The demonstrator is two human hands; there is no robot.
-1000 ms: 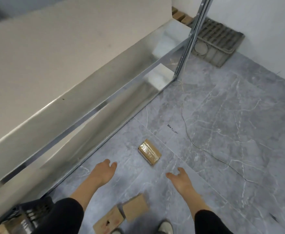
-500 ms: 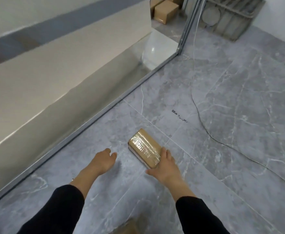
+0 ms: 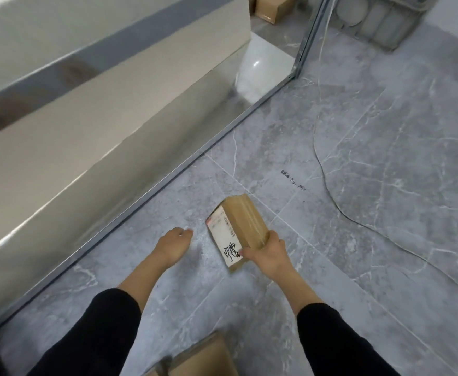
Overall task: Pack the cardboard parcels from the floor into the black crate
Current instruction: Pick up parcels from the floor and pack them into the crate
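Parcel point(image 3: 240, 222) in right hand point(image 3: 268, 252), maybe aloft

Place: storeroom or packing room.
Signs: metal shelving frame point(image 3: 307, 39), cardboard boxes point(image 3: 272, 8) behind it, grey plastic crate point(image 3: 382, 23), tiled floor point(image 3: 385, 137).

parcel point(image 3: 238, 229) right of shelf rack point(image 3: 114, 137)

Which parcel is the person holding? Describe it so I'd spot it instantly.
Right of the long metal rail crossing the grey floor, the right hand grips a small cardboard parcel at its near end, tilted. Unlike the plain brown box at the bottom edge, it shows a white label with black handwriting.
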